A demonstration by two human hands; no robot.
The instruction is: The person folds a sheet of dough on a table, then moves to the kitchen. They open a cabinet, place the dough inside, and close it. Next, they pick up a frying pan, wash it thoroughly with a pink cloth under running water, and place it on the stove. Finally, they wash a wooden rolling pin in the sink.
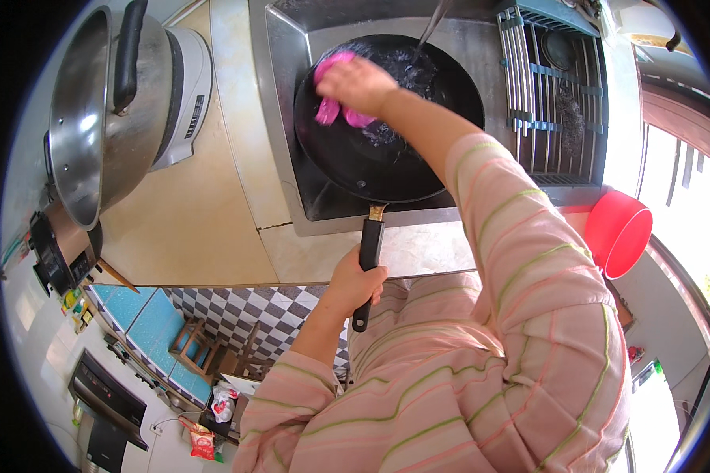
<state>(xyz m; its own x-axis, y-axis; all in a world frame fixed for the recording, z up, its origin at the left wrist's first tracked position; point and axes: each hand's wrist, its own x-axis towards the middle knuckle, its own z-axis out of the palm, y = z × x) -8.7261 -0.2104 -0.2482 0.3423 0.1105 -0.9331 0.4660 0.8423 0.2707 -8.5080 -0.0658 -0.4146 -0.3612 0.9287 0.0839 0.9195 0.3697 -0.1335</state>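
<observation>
A black frying pan (343, 159) sits in a stainless steel sink (284, 77), with water from the faucet (435, 20) running into it. My left hand (358, 284) grips the pan's black handle (371, 242), which sticks out over the counter's front edge. Inside the pan, at its left side, my right hand (358, 86) presses a pink cloth (328, 109) against the surface. That hand is slightly blurred. Part of the cloth is hidden under the fingers, and my right forearm covers some of the pan's right rim.
A large steel pot (136, 118) with a tilted steel lid (80, 118) stands on a white appliance (192, 106) at the left. Right of the pan, a metal drying rack (523, 77) spans the sink, with a steel scrubber (570, 118). A red plastic container (618, 233) is beyond it.
</observation>
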